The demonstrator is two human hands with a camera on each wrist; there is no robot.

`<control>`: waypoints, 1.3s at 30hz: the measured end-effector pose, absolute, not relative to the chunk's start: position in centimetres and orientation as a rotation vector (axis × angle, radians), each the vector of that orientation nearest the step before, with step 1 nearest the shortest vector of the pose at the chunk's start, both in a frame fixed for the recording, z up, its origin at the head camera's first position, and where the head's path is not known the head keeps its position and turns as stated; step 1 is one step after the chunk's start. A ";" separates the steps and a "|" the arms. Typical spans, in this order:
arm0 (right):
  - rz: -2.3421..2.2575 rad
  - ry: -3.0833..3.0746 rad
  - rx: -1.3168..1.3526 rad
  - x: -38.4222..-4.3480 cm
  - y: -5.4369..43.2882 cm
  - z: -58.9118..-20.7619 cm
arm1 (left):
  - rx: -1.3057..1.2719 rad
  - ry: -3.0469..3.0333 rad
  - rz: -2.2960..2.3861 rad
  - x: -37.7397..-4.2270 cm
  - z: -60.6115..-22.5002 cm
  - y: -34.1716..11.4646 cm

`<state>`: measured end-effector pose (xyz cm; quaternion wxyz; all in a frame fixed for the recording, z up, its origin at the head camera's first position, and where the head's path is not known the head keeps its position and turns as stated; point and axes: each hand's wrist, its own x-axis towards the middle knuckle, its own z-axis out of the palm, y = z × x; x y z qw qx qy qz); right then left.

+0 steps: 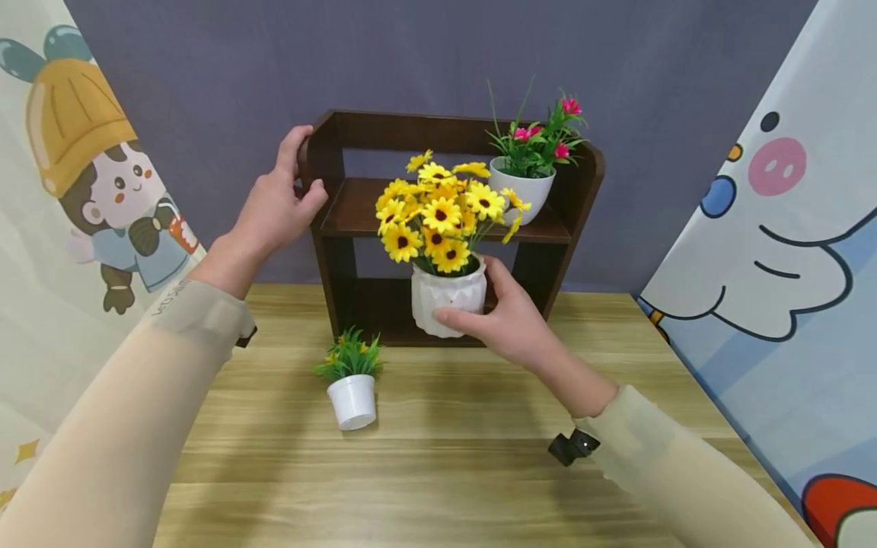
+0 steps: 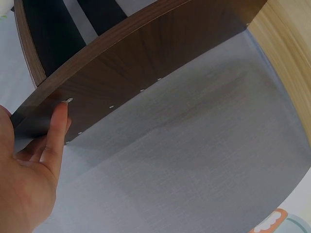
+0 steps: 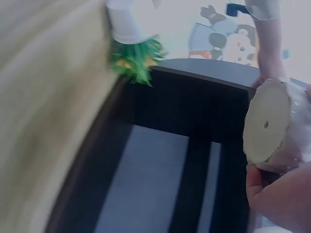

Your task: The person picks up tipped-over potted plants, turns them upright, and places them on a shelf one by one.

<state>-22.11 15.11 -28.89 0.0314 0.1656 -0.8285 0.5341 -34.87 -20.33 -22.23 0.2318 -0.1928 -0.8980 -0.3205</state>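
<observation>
The right hand (image 1: 510, 316) grips the faceted pot (image 1: 444, 292), thumb at the front and fingers round the side; the pot hangs clear of the surface (image 1: 438, 472) in front of the shelf (image 1: 356, 209), its underside bare in the right wrist view. Holding the wall low probably keeps the fingers out of the blooms. The left hand (image 1: 277, 202) holds the shelf's left panel, fingers against the outer face and thumb at the front edge, likely to steady the light frame. The faceted pot carries yellow flowers (image 1: 438, 217). At the right end of the middle board, the round pot (image 1: 524, 188) stands upright, holding pink flowers (image 1: 529, 134) among greenery. The small pot (image 1: 353, 402), with a leafy plant (image 1: 351, 356) in it, seems to lie on its side, leaves toward the shelf.
</observation>
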 end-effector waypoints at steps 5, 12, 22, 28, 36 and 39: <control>1.624 -2.503 0.527 -23.4 14.4 -26.3 | -0.521 -2.474 -0.872 -34.8 -22.1 -20.4; 1.611 -2.452 0.494 -25.5 13.4 -24.6 | -0.523 -2.465 -0.857 -34.7 -22.1 -20.4; 1.655 -2.380 0.398 -28.2 12.3 -23.9 | -0.527 -2.470 -0.862 -34.6 -22.3 -20.2; 1.616 -2.381 0.318 -29.2 11.9 -23.8 | -0.532 -2.462 -0.865 -34.6 -22.3 -20.2; 1.482 -2.435 0.246 -30.3 11.4 -23.8 | -0.525 -2.470 -0.879 -34.7 -22.3 -20.4; 1.433 -2.449 0.212 -30.9 11.3 -23.7 | -0.529 -2.471 -0.879 -34.7 -22.3 -20.4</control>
